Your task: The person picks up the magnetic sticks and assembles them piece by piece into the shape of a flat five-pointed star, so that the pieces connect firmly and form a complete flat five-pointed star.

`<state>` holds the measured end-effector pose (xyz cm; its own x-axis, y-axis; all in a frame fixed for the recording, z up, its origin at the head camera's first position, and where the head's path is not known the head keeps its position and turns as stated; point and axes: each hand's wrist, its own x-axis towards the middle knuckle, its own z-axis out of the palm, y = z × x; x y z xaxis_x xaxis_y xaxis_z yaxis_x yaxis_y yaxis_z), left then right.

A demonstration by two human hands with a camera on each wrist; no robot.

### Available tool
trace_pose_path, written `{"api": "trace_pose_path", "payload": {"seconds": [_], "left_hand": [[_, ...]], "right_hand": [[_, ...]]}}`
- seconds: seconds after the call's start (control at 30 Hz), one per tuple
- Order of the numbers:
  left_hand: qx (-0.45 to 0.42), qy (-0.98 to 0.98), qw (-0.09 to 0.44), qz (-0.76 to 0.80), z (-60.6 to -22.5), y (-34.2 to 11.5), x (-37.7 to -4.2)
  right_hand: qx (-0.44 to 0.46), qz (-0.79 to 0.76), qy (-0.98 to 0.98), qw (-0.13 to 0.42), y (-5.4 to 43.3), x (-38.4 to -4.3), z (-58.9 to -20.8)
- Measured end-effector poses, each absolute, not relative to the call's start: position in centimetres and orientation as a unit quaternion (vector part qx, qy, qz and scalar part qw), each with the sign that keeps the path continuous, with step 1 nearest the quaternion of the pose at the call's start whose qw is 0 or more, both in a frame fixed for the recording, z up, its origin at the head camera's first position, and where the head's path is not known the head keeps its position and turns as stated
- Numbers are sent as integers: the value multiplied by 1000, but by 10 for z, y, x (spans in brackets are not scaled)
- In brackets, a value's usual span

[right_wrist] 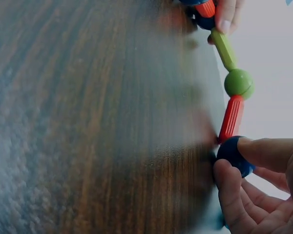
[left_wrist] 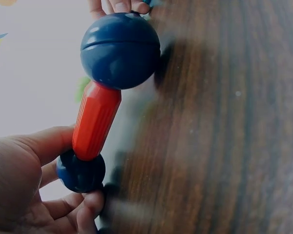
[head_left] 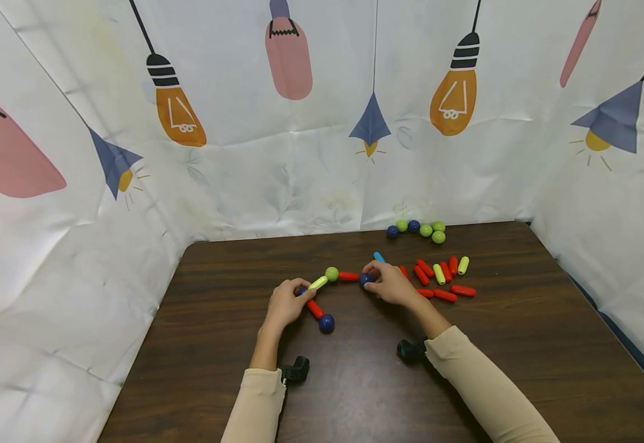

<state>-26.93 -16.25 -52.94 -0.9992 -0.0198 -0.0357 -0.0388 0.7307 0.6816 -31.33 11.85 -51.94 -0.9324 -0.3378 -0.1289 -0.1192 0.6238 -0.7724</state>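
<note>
Presently | rod-and-ball chain just below frame centre | left hand pinches its corner blue ball, right hand its right-end blue ball | we judge joining in hand; next move calls for steady alignment before release

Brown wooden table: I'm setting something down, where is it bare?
Bare: left of the left hand; between the beige sleeves; right of the right sleeve. Crowded: right of the right hand, with short red sticks, and beyond, with green and blue balls.
</note>
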Motion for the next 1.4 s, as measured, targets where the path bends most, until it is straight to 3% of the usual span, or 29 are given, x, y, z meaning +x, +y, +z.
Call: {"api": "trace_pose_path", "payload": {"seconds": [0.77,0.97,1.17,1.4], "left_hand": [[-16,946,-3,322,-525,-156,-269],[52,959,9,279,-498,-140,-285],[186,957,62,213,-482,-105,-324],[199,960,137,142,-490,-80,-349]], "right_hand": [[-166,-390,899,116,118,-316,-525],[-165,-392,897,123,119,-315,-526],[-152,-399,896,123,117,-314,-528],[-144,-416,888,131,124,-313,-528]]}}
